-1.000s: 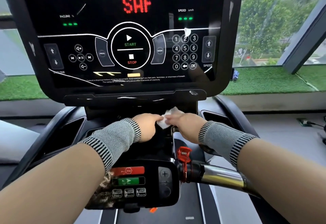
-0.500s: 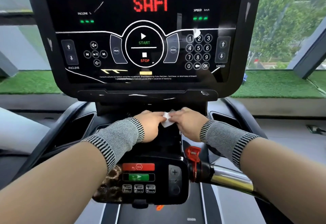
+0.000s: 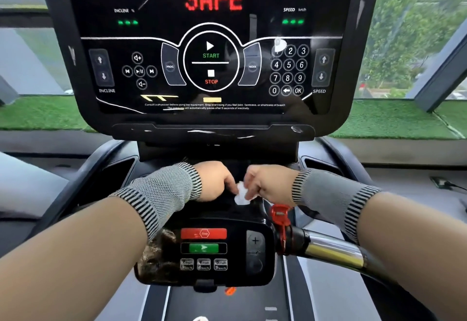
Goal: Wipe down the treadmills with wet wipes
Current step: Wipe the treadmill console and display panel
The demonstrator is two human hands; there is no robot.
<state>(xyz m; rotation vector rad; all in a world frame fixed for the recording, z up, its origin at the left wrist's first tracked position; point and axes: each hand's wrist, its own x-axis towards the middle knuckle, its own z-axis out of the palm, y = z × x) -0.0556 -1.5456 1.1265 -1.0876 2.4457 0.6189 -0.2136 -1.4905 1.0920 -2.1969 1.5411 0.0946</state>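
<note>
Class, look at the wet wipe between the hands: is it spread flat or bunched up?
Bunched up. The wet wipe shows as a small crumpled wad, pinched between the left hand and right hand.

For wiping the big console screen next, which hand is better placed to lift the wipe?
Probably the right hand: its fingers pinch most of the crumpled wet wipe, while the left hand only touches its edge. Both sit equally below the console screen.

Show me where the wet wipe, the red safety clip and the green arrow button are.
wet wipe (image 3: pixel 242 195): head view, crumpled white middle.
red safety clip (image 3: pixel 280 215): head view, clip body.
green arrow button (image 3: pixel 203 248): head view, button centre.
</note>
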